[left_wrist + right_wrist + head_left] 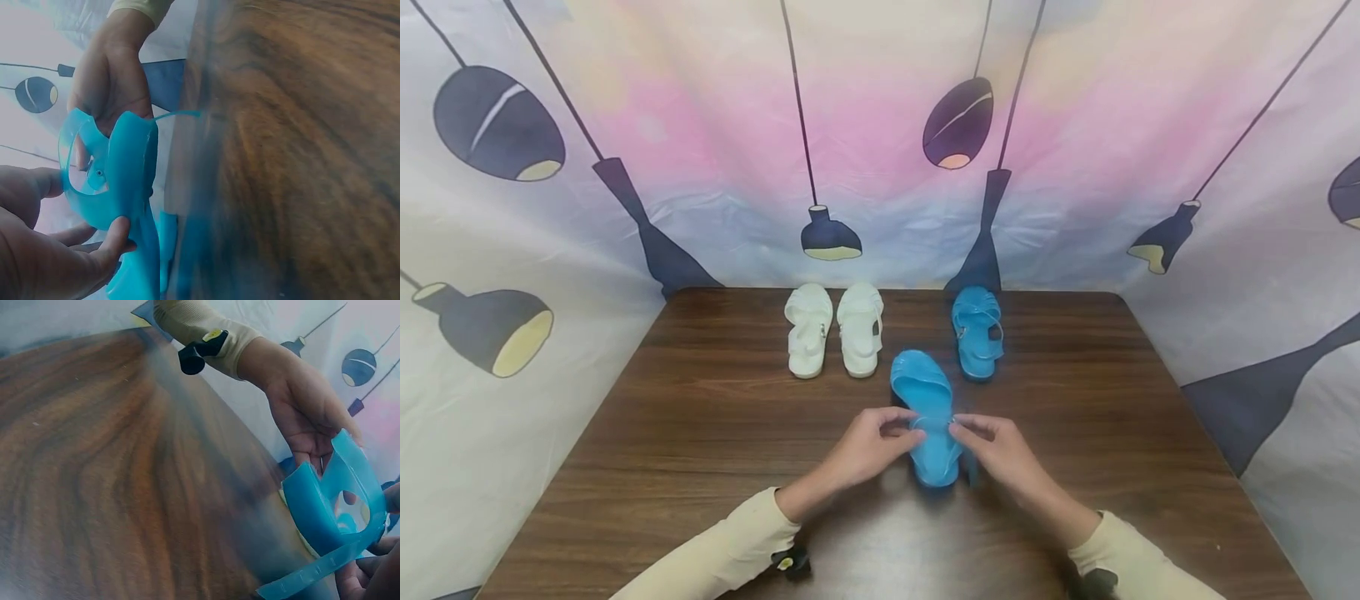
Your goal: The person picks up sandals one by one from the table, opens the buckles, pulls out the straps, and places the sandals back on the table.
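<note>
A blue sandal point(936, 458) is held just above the table, its toe pointing away from me. My left hand point(865, 450) grips its left side, with thumb and fingers at the sole and upper in the left wrist view. On the other side, my right hand point(1003, 450) pinches the sandal near the ankle strap. The strap's loose end point(306, 574) hangs free in the right wrist view. Fingertips partly hide the fastening. The matching blue sandal point(978, 333) lies farther back, to the right.
Two white sandals point(807, 333) stand side by side at the back of the brown wooden table point(700, 433). A curtain point(880, 133) printed with hanging lamps surrounds the table's back and sides. Black wrist devices point(792, 562) sit at the sleeves.
</note>
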### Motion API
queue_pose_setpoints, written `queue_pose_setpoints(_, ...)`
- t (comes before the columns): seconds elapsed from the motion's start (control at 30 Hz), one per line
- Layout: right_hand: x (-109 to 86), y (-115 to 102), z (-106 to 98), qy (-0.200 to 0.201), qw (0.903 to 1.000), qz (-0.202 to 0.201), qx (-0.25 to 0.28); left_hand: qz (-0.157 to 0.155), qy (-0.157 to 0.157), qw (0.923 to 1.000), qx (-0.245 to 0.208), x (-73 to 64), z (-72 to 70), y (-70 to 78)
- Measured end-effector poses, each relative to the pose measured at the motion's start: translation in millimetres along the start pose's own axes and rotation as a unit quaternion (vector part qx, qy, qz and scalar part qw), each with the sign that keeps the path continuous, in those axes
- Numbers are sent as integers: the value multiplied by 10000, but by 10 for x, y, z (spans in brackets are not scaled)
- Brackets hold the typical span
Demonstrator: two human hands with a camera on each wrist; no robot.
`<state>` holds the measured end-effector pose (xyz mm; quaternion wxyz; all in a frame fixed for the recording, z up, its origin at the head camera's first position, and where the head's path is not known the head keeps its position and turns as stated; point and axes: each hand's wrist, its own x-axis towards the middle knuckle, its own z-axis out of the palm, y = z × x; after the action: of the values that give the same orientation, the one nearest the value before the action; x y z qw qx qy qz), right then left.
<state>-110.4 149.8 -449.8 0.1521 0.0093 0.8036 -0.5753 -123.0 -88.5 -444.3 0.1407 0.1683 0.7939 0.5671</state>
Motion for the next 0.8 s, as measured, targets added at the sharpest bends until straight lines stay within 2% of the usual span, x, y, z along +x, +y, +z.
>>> queue_pose_setpoints(0.17,-36,46,66,10,9998,64,-169,4,-56,10000,47,-33,-1,-77)
queue_pose_setpoints(0.43,-48,128,121,-294,9991,307,-59,-139,-131,9995,260,-87,-5,-192)
queue_pose_setpoints(0.63,-23,212,125,-615,9981,87,29,-173,-216,9985,469,-120,-27,-274)
queue_pose_setpoints(0.73,-15,242,114,-786,9968,-16,113,-192,-205,9966,773,-112,-57,-283)
queue_pose_setpoints(0.8,-15,250,102,-844,9963,-17,157,-73,-118,9939,1097,-90,-79,-250)
